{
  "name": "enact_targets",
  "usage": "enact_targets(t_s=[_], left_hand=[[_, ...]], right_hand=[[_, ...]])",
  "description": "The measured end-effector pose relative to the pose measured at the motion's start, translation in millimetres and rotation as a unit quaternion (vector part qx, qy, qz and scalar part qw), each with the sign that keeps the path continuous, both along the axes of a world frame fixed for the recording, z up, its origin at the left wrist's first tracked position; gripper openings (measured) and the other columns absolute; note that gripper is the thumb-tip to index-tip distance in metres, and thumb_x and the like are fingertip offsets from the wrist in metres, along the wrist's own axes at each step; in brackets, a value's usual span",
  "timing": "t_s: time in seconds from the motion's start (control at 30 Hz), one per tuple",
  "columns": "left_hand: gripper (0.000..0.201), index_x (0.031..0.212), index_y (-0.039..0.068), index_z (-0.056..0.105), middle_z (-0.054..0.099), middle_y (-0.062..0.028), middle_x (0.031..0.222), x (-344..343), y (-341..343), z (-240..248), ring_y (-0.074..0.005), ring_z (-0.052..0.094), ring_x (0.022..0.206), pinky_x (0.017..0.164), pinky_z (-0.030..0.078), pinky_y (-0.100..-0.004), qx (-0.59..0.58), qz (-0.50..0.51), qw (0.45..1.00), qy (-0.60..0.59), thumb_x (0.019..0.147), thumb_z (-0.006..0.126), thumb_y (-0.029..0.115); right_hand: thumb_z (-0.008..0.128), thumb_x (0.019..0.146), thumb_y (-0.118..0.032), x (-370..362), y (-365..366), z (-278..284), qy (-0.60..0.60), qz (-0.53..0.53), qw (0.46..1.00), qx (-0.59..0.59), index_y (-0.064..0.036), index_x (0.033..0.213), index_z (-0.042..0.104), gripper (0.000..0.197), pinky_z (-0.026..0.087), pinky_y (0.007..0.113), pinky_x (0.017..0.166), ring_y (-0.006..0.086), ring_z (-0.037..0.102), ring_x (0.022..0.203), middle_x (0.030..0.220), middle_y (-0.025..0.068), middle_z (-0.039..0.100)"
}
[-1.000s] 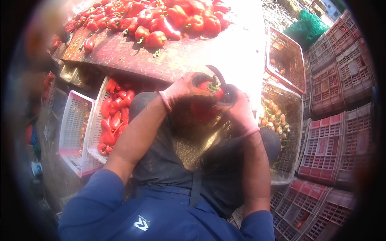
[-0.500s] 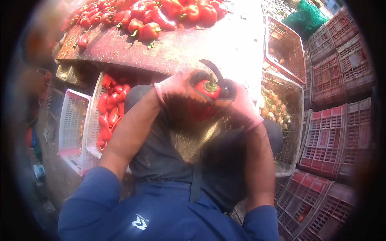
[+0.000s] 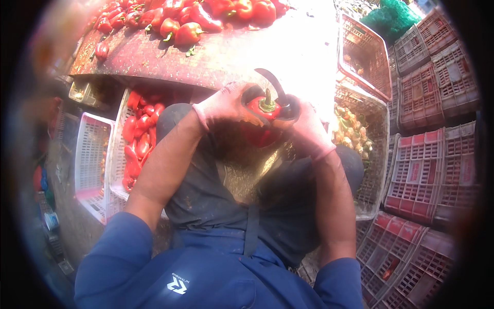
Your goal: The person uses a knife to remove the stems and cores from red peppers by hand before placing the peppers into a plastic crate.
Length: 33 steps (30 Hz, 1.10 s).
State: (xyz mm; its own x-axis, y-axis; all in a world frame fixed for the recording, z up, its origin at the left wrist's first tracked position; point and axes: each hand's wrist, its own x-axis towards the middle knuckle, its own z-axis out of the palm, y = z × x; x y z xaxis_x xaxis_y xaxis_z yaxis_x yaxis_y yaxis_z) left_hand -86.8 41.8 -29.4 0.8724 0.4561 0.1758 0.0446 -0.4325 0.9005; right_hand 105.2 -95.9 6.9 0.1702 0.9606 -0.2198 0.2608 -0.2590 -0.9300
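Observation:
A red bell pepper [image 3: 256,106] sits between my hands above my knees, its green stem pointing up. My left hand [image 3: 224,108], in a pink glove with dark fingertips, is wrapped round its left side. In my right hand [image 3: 310,131], gloved the same way, is a knife with a dark curved blade [image 3: 271,81] that rises beside the stem and hooks to the left. The right fingers also press against the pepper's right side. Whether the blade's lower end cuts into the flesh is hidden.
Whole red peppers [image 3: 206,19] are heaped on the sunlit table [image 3: 149,64] ahead. A crate of red peppers [image 3: 138,136] stands left of my knees, beside a white crate [image 3: 92,149]. Cut-out cores [image 3: 352,133] fill a crate at right. Stacked crates [image 3: 414,172] line the far right.
The view has shifted slightly, and the table and crates sit a little differently in it. My hands keep their hold on the pepper and knife, with only a slight change of tilt.

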Motion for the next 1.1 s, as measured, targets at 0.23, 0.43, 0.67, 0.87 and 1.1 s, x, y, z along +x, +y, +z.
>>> enact_targets(t_s=[0.23, 0.43, 0.67, 0.87, 1.1], left_hand=[[0.061, 0.116, 0.003, 0.064, 0.064, -0.0069, 0.116, -1.3, -7.1, 16.3, -0.0173, 0.06, 0.111, 0.1, 0.049, -0.0341, 0.062, -0.031, 0.998, 0.002, 0.065, 0.096, 0.015], [0.067, 0.122, -0.001, 0.064, 0.066, -0.0079, 0.125, -7.6, -4.2, 16.0, -0.0157, 0.06, 0.115, 0.103, 0.049, -0.0327, -0.195, -0.099, 0.974, 0.053, 0.063, 0.095, 0.007], [0.062, 0.13, -0.001, 0.06, 0.066, -0.0063, 0.125, -4.7, 0.9, 6.1, -0.0141, 0.059, 0.116, 0.103, 0.048, -0.0321, -0.329, -0.044, 0.941, -0.06, 0.073, 0.083, 0.006], [0.048, 0.124, 0.0, 0.064, 0.069, -0.0048, 0.114, 9.1, -11.3, 32.8, -0.013, 0.063, 0.104, 0.097, 0.05, -0.0309, -0.368, 0.018, 0.925, -0.093, 0.08, 0.078, 0.01], [0.046, 0.124, 0.002, 0.062, 0.068, -0.0055, 0.117, 25.4, -17.4, 10.7, -0.0136, 0.064, 0.108, 0.097, 0.052, -0.0309, -0.299, 0.115, 0.94, -0.117, 0.082, 0.08, 0.003]], right_hand=[[0.08, 0.071, -0.008, 3.7, -5.0, 3.5, 0.02, 0.04, 0.999, -0.025, 0.0006, 0.114, 0.065, 0.046, 0.054, 0.03, 0.06, 0.013, 0.064, 0.069, 0.086, 0.0062, 0.068], [0.081, 0.073, -0.006, 2.3, -13.7, 12.0, 0.087, 0.025, 0.995, -0.04, 0.0013, 0.119, 0.065, 0.049, 0.056, 0.03, 0.064, 0.0132, 0.065, 0.076, 0.094, 0.0063, 0.069], [0.086, 0.075, -0.012, 9.4, -8.3, -0.5, 0.284, -0.035, 0.958, -0.018, -0.0013, 0.121, 0.063, 0.053, 0.055, 0.03, 0.061, 0.014, 0.065, 0.074, 0.097, 0.0063, 0.068], [0.086, 0.081, -0.025, 15.3, 4.2, -9.8, 0.178, -0.132, 0.975, -0.031, -0.0001, 0.122, 0.059, 0.055, 0.047, 0.025, 0.046, 0.0135, 0.062, 0.063, 0.088, 0.0073, 0.067], [0.083, 0.085, -0.034, 3.7, 4.6, 11.9, 0.192, -0.196, 0.961, -0.01, 0.0038, 0.106, 0.063, 0.047, 0.052, 0.03, 0.046, 0.0141, 0.062, 0.059, 0.077, 0.0073, 0.064]])
